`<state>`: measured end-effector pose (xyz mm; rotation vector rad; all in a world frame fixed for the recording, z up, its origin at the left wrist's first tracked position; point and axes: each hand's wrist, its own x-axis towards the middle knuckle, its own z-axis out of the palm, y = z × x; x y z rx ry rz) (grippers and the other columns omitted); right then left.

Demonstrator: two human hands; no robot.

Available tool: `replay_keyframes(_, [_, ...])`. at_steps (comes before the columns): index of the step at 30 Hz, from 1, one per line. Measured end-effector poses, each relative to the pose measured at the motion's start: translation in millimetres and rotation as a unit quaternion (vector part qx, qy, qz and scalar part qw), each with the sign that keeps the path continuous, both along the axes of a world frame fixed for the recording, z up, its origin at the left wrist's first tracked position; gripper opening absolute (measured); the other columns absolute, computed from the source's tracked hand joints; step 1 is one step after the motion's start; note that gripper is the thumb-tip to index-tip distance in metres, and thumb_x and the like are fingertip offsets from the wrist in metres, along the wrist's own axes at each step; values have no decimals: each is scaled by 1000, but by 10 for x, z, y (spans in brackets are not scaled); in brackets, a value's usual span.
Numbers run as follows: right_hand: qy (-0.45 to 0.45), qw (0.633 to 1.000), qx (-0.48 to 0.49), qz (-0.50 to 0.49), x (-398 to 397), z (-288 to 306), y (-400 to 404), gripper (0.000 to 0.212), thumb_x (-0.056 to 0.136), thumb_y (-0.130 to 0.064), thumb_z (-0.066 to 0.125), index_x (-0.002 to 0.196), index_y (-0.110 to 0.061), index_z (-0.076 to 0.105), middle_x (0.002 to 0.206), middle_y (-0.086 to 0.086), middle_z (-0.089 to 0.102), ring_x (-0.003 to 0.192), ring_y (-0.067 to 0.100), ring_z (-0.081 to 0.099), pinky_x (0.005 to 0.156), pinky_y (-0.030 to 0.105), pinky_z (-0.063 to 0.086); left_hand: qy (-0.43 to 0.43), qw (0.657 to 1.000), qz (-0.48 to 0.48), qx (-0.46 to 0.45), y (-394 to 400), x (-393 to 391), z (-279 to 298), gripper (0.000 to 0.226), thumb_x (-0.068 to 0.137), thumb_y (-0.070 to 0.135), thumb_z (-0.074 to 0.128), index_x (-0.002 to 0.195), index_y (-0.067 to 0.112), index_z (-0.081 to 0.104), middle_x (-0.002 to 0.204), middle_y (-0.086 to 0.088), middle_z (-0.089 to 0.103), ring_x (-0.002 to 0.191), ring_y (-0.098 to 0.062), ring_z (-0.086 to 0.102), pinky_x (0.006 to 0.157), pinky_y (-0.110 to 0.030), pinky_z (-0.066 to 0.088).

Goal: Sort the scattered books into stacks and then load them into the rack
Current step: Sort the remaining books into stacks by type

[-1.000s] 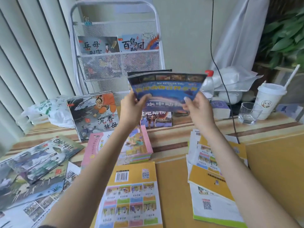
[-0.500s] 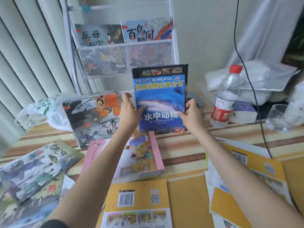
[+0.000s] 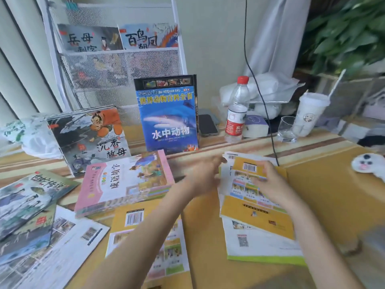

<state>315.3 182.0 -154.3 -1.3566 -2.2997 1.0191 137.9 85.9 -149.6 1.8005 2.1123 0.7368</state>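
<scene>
Hands on scattered yellow-and-white paperback booklets (image 3: 253,197), right of pink hardcover stack (image 3: 125,182). Right hand (image 3: 268,180) pinching top booklet near barcode; left hand (image 3: 203,177) blurred, fingers at pile's left edge, grip unclear. Likely squaring pile for stacking. Blue shark-cover book (image 3: 169,115) stands upright behind pink stack, against white wire mesh rack (image 3: 116,65), probably awaiting loading.

Blue shark-cover book (image 3: 169,115) stands upright at table's 12 o'clock, leaning against white mesh rack (image 3: 116,65). Two illustrated books (image 3: 118,37) sit in rack's upper pocket. Dark picture book (image 3: 89,138) stands tilted at 10 o'clock. Pink-edged stack (image 3: 125,182) lies flat at centre. Yellow booklets (image 3: 256,207) lie overlapped at 3 o'clock; another yellow booklet (image 3: 145,243) at 6. Grey picture books (image 3: 29,203) fan out at 9.
</scene>
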Motion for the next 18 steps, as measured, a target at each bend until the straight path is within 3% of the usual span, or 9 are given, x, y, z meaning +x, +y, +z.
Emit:
replay_keyframes(3, [-98,993,16,66,405,-91,-274,65,88,-53,51,143,-42,19,158,-7,3,146,20,3,115,49,17,-12,990,-110,-91,-97,304,-203,55,93,2,39,146,10,30,154,-14,24,145,-25,14,116,-33,15])
replay_keyframes(5, [-168,974,56,144,547,-136,-471,81,80,-66,52,142,-53,1,150,-22,-21,141,11,-25,116,48,-6,-21,992,-84,-93,-138,355,-263,60,95,0,37,151,13,18,159,-12,10,147,-20,-1,116,-30,11])
replay_keyframes(7, [-175,966,80,172,599,-157,-612,91,74,-71,54,141,-55,-4,145,-26,-25,137,6,-30,113,47,-11,-41,993,-58,-96,-181,362,-244,62,95,2,37,152,14,14,159,-12,9,147,-18,1,117,-31,15])
replay_keyframes(10, [-134,973,111,150,621,-134,-680,80,74,-69,57,141,-54,15,154,-23,-2,143,4,-13,116,40,-1,-62,992,-45,-95,-241,360,-194,61,94,1,38,150,17,21,158,-9,17,145,-22,19,113,-32,25])
replay_keyframes(12, [-112,973,156,132,602,-79,-714,60,79,-63,57,134,-49,40,149,-23,26,142,2,13,113,30,8,-77,992,-49,-83,-269,329,-191,59,93,-1,40,147,19,29,155,-6,26,136,-26,38,106,-31,33])
replay_keyframes(14, [-97,943,296,116,551,-29,-740,31,85,-57,51,109,-44,65,121,-23,61,118,0,51,106,31,14,-75,994,-53,-58,-312,315,-191,57,92,-3,41,144,19,35,147,-5,39,126,-26,46,94,-23,35])
replay_keyframes(15, [-83,918,376,95,530,6,-757,30,85,-55,46,94,-41,71,98,-20,71,97,4,63,104,36,17,-77,995,-54,-42,-328,310,-191,57,91,-3,44,143,19,37,144,-6,43,127,-26,46,90,-20,34])
replay_keyframes(17, [-27,870,490,49,500,106,-770,35,82,-48,41,79,-36,74,66,-13,70,75,14,64,104,48,19,-93,994,-55,13,-341,309,-187,60,87,1,57,141,22,40,146,-6,43,138,-16,33,99,-21,30])
replay_keyframes(18, [4,848,528,39,475,193,-784,33,83,-44,42,79,-34,73,64,-11,68,75,18,61,104,53,19,-112,991,-46,52,-349,320,-165,61,84,6,66,138,23,45,148,-3,41,140,-9,25,107,-24,26])
